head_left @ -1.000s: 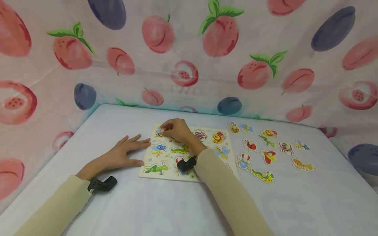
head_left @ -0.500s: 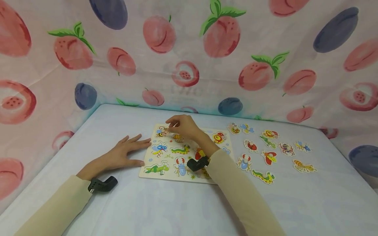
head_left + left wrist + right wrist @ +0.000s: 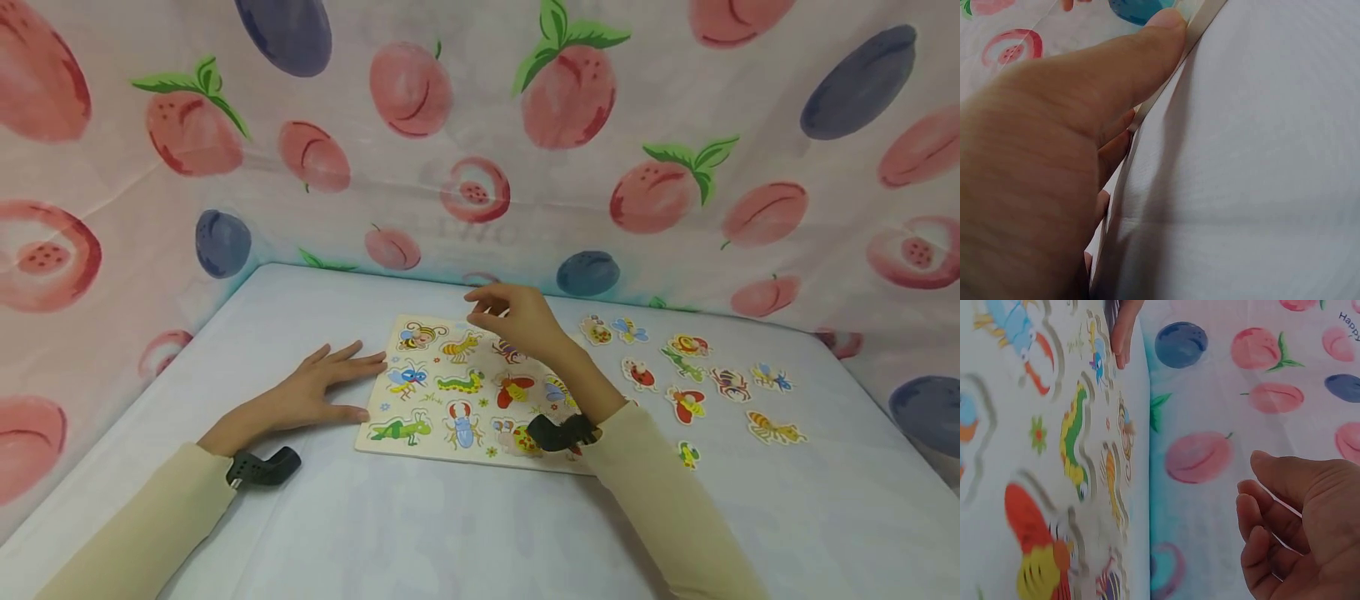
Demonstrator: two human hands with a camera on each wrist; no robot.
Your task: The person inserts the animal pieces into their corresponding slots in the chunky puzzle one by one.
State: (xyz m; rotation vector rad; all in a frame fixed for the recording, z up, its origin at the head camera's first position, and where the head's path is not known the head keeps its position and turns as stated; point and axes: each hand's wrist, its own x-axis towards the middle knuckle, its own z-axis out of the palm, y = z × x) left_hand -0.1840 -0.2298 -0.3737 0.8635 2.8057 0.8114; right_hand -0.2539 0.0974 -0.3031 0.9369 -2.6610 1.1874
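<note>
A pale wooden puzzle board (image 3: 438, 451) with printed insects lies flat on the table. My left hand (image 3: 311, 392) rests at the board's left edge, fingers spread. In the left wrist view the thumb (image 3: 1163, 28) touches the edge. At the far left corner of the board is a bee (image 3: 420, 337). My right hand (image 3: 521, 321) hovers over the board's back edge, fingers loosely bent and nothing between them. The right wrist view shows a gap between its thumb and fingers (image 3: 1257, 547). The right forearm hides the board's right part.
Several loose insect pieces lie to the right of the board, among them a ladybird (image 3: 639, 373), a red-winged bug (image 3: 687, 405) and a striped yellow insect (image 3: 775, 427). A fruit-patterned cloth (image 3: 420, 200) stands behind the white table (image 3: 420, 533).
My right hand has let go of the bee at the far left corner and has moved up and to the right. My left hand has stayed at the board's edge.
</note>
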